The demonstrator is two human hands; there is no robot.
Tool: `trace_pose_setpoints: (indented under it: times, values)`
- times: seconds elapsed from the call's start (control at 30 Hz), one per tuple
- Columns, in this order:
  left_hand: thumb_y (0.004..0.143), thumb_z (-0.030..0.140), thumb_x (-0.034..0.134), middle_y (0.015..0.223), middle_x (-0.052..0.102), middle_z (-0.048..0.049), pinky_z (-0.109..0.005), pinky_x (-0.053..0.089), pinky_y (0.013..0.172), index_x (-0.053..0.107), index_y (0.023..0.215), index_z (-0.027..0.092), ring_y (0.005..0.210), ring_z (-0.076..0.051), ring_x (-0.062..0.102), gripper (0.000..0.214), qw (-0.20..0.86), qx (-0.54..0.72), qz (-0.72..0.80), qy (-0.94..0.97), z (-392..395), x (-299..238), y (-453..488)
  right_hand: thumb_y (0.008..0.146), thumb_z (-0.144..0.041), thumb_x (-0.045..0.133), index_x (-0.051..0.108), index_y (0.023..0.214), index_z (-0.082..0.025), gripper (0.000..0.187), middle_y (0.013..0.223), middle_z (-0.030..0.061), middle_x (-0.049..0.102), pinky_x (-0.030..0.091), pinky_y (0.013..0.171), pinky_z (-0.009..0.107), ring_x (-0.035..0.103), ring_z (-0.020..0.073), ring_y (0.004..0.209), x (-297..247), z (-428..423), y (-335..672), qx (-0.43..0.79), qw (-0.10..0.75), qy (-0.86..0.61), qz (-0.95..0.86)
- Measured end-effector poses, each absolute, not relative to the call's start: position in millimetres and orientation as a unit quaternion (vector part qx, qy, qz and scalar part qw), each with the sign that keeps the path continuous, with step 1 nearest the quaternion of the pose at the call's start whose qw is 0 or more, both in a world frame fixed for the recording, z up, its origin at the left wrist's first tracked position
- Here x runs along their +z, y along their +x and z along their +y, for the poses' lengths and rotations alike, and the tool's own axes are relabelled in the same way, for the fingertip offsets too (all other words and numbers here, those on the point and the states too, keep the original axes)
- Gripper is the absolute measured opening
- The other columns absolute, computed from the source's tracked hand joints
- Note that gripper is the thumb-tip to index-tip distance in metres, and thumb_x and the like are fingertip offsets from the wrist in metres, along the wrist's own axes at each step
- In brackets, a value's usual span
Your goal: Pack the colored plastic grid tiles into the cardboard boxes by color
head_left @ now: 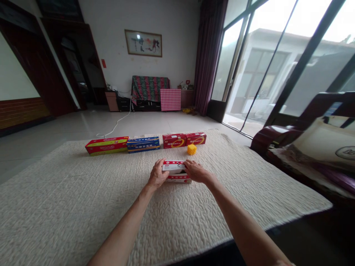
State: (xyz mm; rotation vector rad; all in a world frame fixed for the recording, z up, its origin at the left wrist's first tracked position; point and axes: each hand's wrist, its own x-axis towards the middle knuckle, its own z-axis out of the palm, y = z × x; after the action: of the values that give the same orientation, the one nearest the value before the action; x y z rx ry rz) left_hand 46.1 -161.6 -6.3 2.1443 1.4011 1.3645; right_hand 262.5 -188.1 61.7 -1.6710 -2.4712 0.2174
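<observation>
A small white and red cardboard box [177, 178] with printed characters rests on the quilted cover, right in front of me. Its lid [173, 167] is partly raised, and a dark gap shows beneath it on the right. My left hand [158, 174] grips the lid's left end, fingers over the top edge and thumb at the front. At the right end, my right hand [195, 171] holds the lid with bent fingers. Just beyond that hand sits a yellow knobbly cube [191, 149]. What lies inside the box is hidden.
A row of cartons stands behind: a red and green one [107, 146], a blue one [143, 144] and two red ones [173, 141]. The cream quilted cover [83, 207] lies under everything. At the right is a dark wooden armrest [266, 136].
</observation>
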Motion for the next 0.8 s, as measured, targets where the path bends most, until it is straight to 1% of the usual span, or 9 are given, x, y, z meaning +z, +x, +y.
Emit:
trace_pose_setpoints:
  times: [0.13, 0.2, 0.3, 0.37, 0.43, 0.53, 0.7, 0.8]
  values:
    - [0.069, 0.009, 0.058, 0.128, 0.056, -0.0164, -0.043, 0.051, 0.096, 0.051, 0.128, 0.013, 0.116, -0.027, 0.057, 0.060, 0.138, 0.462, 0.486, 0.729, -163, -5, 46, 0.094, -0.021, 0.041, 0.054, 0.116, -0.018, 0.026, 0.119, 0.0130, 0.057, 0.041, 0.082, 0.037, 0.053, 0.0252, 0.108, 62, -193, 262, 0.054, 0.090, -0.555, -0.825]
    - [0.068, 0.009, 0.058, 0.126, 0.057, -0.0154, -0.043, 0.052, 0.095, 0.050, 0.129, 0.014, 0.114, -0.027, 0.058, 0.061, 0.145, 0.460, 0.489, 0.727, -163, -5, 46, 0.095, -0.022, 0.040, 0.054, 0.117, -0.019, 0.027, 0.120, 0.0129, 0.058, 0.041, 0.082, 0.037, 0.054, 0.0251, 0.108, 61, -194, 262, 0.046, 0.102, -0.553, -0.826]
    - [0.067, 0.008, 0.058, 0.124, 0.059, -0.0133, -0.043, 0.051, 0.096, 0.050, 0.129, 0.017, 0.112, -0.026, 0.060, 0.064, 0.152, 0.458, 0.491, 0.726, -162, -4, 47, 0.098, -0.027, 0.037, 0.056, 0.116, -0.021, 0.028, 0.116, 0.0104, 0.062, 0.039, 0.086, 0.037, 0.056, 0.0238, 0.106, 62, -194, 265, 0.036, 0.128, -0.544, -0.829]
    - [0.067, 0.008, 0.058, 0.124, 0.059, -0.0139, -0.044, 0.050, 0.097, 0.050, 0.129, 0.016, 0.113, -0.026, 0.059, 0.063, 0.155, 0.457, 0.491, 0.725, -162, -4, 47, 0.099, -0.032, 0.035, 0.059, 0.112, -0.022, 0.029, 0.110, 0.0083, 0.065, 0.038, 0.087, 0.036, 0.058, 0.0223, 0.103, 63, -193, 268, 0.034, 0.149, -0.536, -0.830]
    - [0.067, 0.008, 0.058, 0.125, 0.058, -0.0149, -0.044, 0.050, 0.097, 0.051, 0.129, 0.015, 0.114, -0.027, 0.058, 0.063, 0.157, 0.458, 0.490, 0.725, -162, -3, 47, 0.098, -0.033, 0.038, 0.062, 0.109, -0.021, 0.029, 0.105, 0.0075, 0.068, 0.039, 0.084, 0.032, 0.060, 0.0202, 0.096, 66, -191, 271, 0.037, 0.169, -0.532, -0.829]
    - [0.066, 0.008, 0.058, 0.126, 0.058, -0.0136, -0.044, 0.050, 0.097, 0.051, 0.129, 0.017, 0.114, -0.026, 0.059, 0.064, 0.164, 0.458, 0.485, 0.727, -161, -1, 46, 0.095, -0.031, 0.044, 0.064, 0.106, -0.018, 0.027, 0.099, 0.0073, 0.070, 0.041, 0.076, 0.028, 0.062, 0.0177, 0.087, 68, -188, 276, 0.047, 0.197, -0.528, -0.825]
    - [0.065, 0.008, 0.060, 0.127, 0.057, -0.0133, -0.044, 0.049, 0.097, 0.050, 0.131, 0.018, 0.116, -0.026, 0.057, 0.067, 0.176, 0.450, 0.479, 0.732, -162, 2, 44, 0.093, -0.033, 0.048, 0.067, 0.099, -0.019, 0.025, 0.091, 0.0055, 0.071, 0.042, 0.073, 0.027, 0.063, 0.0177, 0.080, 68, -179, 281, 0.060, 0.237, -0.523, -0.817]
    - [0.066, 0.011, 0.062, 0.131, 0.054, -0.0159, -0.044, 0.050, 0.095, 0.043, 0.137, 0.017, 0.117, -0.028, 0.056, 0.074, 0.184, 0.447, 0.483, 0.730, -163, 2, 44, 0.093, -0.037, 0.046, 0.067, 0.095, -0.020, 0.028, 0.083, 0.0047, 0.070, 0.042, 0.069, 0.028, 0.063, 0.0187, 0.075, 67, -171, 284, 0.062, 0.267, -0.532, -0.801]
